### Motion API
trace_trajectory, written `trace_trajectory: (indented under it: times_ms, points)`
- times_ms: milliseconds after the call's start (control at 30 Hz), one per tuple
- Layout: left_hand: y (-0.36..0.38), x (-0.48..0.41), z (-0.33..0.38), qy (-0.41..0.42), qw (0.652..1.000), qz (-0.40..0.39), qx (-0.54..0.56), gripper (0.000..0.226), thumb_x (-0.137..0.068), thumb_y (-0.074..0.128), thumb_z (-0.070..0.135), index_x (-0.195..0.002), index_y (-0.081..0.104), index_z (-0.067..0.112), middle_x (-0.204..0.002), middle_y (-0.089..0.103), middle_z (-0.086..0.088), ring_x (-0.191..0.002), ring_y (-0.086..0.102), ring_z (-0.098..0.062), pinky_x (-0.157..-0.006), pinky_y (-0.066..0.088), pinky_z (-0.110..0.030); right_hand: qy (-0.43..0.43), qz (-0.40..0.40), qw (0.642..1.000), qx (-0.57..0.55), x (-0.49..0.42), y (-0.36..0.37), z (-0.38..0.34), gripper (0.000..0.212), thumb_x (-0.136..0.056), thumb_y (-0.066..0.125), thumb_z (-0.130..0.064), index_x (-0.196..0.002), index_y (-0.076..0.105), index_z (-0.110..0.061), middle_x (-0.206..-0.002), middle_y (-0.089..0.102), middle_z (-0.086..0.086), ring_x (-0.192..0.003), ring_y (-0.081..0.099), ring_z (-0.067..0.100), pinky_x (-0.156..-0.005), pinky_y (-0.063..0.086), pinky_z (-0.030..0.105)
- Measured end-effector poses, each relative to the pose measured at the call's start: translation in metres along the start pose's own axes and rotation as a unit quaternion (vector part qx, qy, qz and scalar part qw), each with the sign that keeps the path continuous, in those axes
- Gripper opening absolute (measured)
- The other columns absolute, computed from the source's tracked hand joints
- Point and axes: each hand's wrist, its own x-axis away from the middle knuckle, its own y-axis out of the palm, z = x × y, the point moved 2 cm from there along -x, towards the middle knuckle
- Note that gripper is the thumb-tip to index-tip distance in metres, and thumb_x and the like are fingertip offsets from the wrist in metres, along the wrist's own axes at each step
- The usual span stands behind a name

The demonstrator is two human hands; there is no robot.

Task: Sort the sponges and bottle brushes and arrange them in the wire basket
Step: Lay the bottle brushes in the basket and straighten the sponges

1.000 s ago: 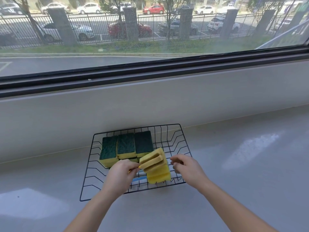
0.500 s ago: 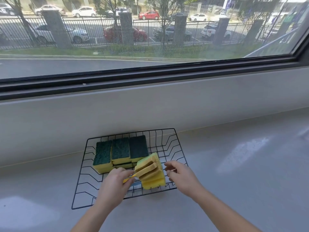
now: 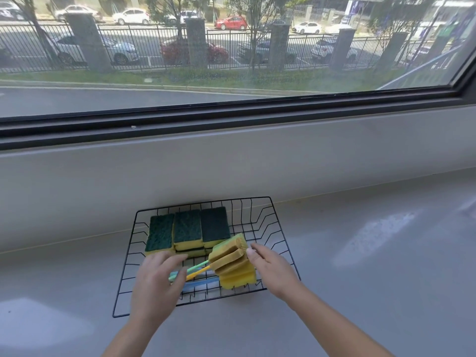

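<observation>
In the lower middle of the frame the bottle brushes [image 3: 233,261] lie in the wire basket [image 3: 283,256], handles pointing left toward the nearer left hand [image 3: 157,284] (fingers spread, holding nothing), while the right hand [image 3: 273,271] touches their spongy heads.

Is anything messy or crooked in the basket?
Nothing is spilled or broken. The bottle brushes lie slanted in a heap at the wire basket's front, unlike the green-topped sponges lined neatly at the back.
</observation>
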Motion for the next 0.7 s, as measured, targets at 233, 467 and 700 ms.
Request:
trace_trajectory:
  times_ms: [233,467,700]
  points:
    - [-0.001,0.002,-0.041,-0.117,0.988,-0.021,-0.103,0.052,-0.090,0.058,0.040,-0.137,0.053,0.018,-0.141,0.047,-0.014,-0.132,0.039,-0.033,-0.103,0.040,-0.051,0.010,0.020,1.000,0.015,0.000,0.000,0.010,0.044,-0.104,0.041,-0.045,-0.136,0.058,-0.020,-0.134,0.063,-0.002,-0.122,0.057,0.019,-0.102,0.045,0.036]
    - [0.009,0.009,-0.041,-0.148,0.984,-0.031,-0.091,0.057,-0.087,0.066,0.037,-0.139,0.050,0.018,-0.143,0.044,-0.013,-0.132,0.039,-0.031,-0.109,0.035,-0.050,0.001,0.013,0.999,0.032,-0.001,0.001,0.014,0.033,-0.104,0.041,-0.031,-0.120,0.068,-0.020,-0.114,0.072,-0.001,-0.110,0.063,0.021,-0.096,0.050,0.041]
    - [0.002,0.016,-0.002,0.007,0.999,0.019,-0.046,0.027,-0.086,0.056,0.036,-0.101,0.069,0.018,-0.097,0.060,0.003,-0.087,0.052,-0.021,-0.072,0.046,-0.038,0.007,-0.010,0.997,0.077,0.001,-0.009,0.024,0.035,-0.100,0.046,-0.024,-0.127,0.068,-0.022,-0.127,0.070,-0.004,-0.117,0.060,0.015,-0.099,0.048,0.033]
